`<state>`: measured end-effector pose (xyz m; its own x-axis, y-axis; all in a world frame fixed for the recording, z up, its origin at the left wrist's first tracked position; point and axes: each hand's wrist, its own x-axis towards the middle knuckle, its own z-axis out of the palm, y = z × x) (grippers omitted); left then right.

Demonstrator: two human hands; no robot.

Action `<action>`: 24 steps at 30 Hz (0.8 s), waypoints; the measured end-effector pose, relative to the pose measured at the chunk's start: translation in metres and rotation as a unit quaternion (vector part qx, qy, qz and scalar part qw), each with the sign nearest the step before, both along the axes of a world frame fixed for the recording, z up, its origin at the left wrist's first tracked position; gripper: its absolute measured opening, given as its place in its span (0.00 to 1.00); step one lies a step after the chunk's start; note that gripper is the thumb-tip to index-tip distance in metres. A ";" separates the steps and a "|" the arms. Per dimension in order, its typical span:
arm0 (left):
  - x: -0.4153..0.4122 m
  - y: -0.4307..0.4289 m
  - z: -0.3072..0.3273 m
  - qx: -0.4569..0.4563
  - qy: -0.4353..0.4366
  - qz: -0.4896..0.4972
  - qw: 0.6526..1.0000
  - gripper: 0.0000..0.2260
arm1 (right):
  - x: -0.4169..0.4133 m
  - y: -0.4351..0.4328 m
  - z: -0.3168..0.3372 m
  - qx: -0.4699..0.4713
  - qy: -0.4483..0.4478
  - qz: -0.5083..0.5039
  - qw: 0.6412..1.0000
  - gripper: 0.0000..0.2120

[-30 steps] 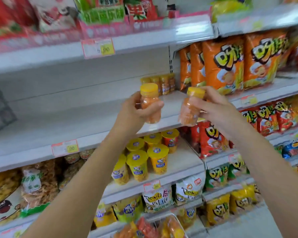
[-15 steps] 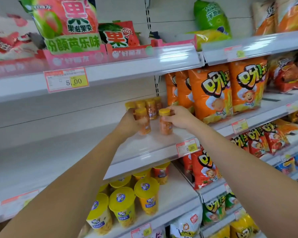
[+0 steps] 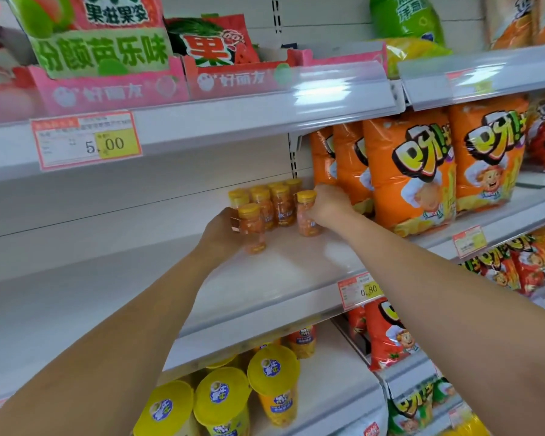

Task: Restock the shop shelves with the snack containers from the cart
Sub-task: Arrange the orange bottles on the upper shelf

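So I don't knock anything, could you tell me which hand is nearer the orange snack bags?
Right. The right hand, gripping a jar, sits just beside the orange snack bags; the left hand, gripping the other jar, is farther left.

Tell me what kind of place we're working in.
A shop's snack aisle, probably a small supermarket: white shelves with price tags on their rails, rows of orange snack bags, and yellow-lidded cups below.

The left bottle (image 3: 251, 229), clear with a yellow cap and orange snacks inside, is upright in the left hand (image 3: 221, 231). The matching right bottle (image 3: 307, 214) is upright in the right hand (image 3: 328, 206). Both are just in front of a cluster (image 3: 280, 202) of the same bottles on the shelf (image 3: 265, 287).
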<state>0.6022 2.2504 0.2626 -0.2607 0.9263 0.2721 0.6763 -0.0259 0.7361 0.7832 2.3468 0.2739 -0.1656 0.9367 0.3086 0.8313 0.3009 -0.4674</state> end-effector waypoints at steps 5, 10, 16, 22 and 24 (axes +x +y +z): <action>-0.012 0.008 -0.010 0.048 0.023 0.018 0.998 0.20 | -0.016 0.034 -0.010 0.011 0.068 -0.032 0.997 0.14; -0.014 0.013 -0.015 0.072 0.007 0.034 0.997 0.21 | -0.031 0.060 -0.018 0.057 0.084 -0.025 0.994 0.14; -0.016 0.018 -0.019 0.072 0.017 0.051 0.996 0.22 | -0.035 0.073 -0.022 0.096 0.042 -0.016 0.994 0.21; -0.019 0.018 -0.022 0.069 0.025 0.064 0.995 0.23 | -0.037 0.079 -0.024 0.102 0.061 -0.006 0.993 0.21; -0.019 0.018 -0.022 0.068 0.025 0.064 0.995 0.23 | -0.036 0.080 -0.024 0.105 0.062 0.000 0.993 0.19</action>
